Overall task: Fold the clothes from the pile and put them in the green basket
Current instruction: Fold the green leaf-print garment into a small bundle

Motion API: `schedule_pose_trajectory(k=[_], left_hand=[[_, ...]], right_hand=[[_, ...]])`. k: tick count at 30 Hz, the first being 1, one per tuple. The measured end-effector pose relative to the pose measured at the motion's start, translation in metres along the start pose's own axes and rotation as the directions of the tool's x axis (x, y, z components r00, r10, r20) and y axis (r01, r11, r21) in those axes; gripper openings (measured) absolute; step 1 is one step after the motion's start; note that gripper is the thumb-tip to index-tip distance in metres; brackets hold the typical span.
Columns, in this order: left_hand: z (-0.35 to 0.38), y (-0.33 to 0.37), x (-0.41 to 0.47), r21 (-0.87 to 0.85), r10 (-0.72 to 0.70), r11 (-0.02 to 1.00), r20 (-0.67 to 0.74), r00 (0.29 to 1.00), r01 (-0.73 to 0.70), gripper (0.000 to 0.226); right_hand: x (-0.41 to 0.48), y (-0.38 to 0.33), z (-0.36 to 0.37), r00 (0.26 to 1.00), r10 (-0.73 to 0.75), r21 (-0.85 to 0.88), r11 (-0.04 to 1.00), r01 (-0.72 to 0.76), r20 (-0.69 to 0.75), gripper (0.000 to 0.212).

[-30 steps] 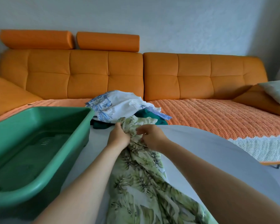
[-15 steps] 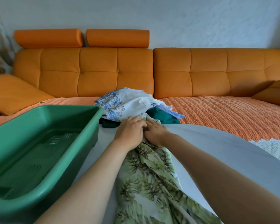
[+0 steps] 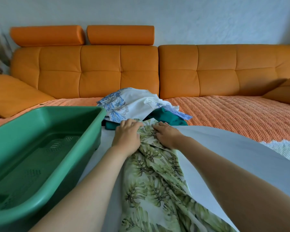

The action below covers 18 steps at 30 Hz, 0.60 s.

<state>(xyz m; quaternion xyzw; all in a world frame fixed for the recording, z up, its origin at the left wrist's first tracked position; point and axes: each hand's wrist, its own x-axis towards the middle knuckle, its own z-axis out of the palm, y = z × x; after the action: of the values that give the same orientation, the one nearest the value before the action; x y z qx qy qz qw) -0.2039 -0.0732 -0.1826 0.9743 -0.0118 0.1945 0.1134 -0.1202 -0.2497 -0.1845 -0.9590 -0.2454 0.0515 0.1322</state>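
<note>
Way over on the left, an orange cushion point(image 3: 15, 92) leans on the big orange sofa point(image 3: 99, 72) at the far side. Near it, the green basket point(image 3: 40, 124) sits on the left end of the white table point(image 3: 224, 148). Nothing can be seen inside it. Its right wall stands close beside the left arm.

Next comes the left hand point(image 3: 126, 134). Its fingers are curled over the far end of the leaf cloth point(image 3: 154, 181) and hold it. The leaf cloth is white with green leaves. It lies in a long, bunched strip down the middle of the table, from the hands to the near edge. Both arms cover parts of its sides.

Just past the hands, at the far edge of the table, is the pile. A white and blue cloth point(image 3: 132, 102) is on top, and a dark green cloth point(image 3: 167, 117) peeks out under it. The pile touches the far end of the leaf cloth, right in front of the fingers.

The right hand point(image 3: 167, 137) rests on top of the leaf cloth, just beside the left hand. Its fingers are almost straight and press the cloth down.

To the right, the table is bare. Beyond it, an orange blanket point(image 3: 233, 114) covers the sofa seat, and another orange cushion point(image 3: 285, 91) sits at the far right.
</note>
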Motion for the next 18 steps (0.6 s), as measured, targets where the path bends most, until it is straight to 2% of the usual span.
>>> schedule_pose_trajectory(k=[1,3,5,8,10,12,15,18], left_hand=[[-0.006,0.007,-0.001,-0.049,0.081,0.995,-0.058,0.995,-0.084,0.036],[-0.019,0.023,-0.007,-0.156,0.162,0.973,-0.046,0.986,-0.168,0.037],[-0.030,0.037,-0.014,-0.194,0.181,0.967,0.066,0.981,-0.165,0.038],[-0.034,0.054,-0.032,-0.148,0.234,0.968,0.242,0.941,-0.203,0.037],[-0.035,0.063,-0.047,-0.116,0.285,0.958,0.339,0.896,-0.261,0.051],[-0.038,0.069,-0.064,-0.113,0.320,0.947,0.366,0.874,-0.300,0.059],[-0.042,0.070,-0.079,-0.083,0.335,0.942,0.283,0.899,-0.325,0.048],[-0.046,0.058,-0.083,-0.165,0.231,0.962,0.062,0.971,-0.219,0.045]], right_hand=[[-0.004,0.000,-0.003,0.999,-0.019,0.007,1.000,0.019,-0.034,0.052],[-0.016,-0.001,-0.009,0.995,-0.041,0.028,0.999,0.043,-0.086,0.050],[-0.030,-0.001,-0.016,0.993,-0.048,0.049,0.997,0.053,-0.111,0.049],[-0.053,-0.003,-0.029,0.992,-0.044,0.076,0.996,0.053,-0.119,0.046],[-0.068,-0.005,-0.036,0.995,-0.018,0.112,0.993,0.029,-0.096,0.046],[-0.084,-0.009,-0.040,0.997,-0.012,0.122,0.992,0.021,-0.072,0.046],[-0.110,-0.019,-0.041,0.999,-0.025,0.129,0.991,0.029,-0.036,0.043],[-0.138,-0.030,-0.040,0.998,-0.052,0.142,0.988,0.056,-0.026,0.032]])
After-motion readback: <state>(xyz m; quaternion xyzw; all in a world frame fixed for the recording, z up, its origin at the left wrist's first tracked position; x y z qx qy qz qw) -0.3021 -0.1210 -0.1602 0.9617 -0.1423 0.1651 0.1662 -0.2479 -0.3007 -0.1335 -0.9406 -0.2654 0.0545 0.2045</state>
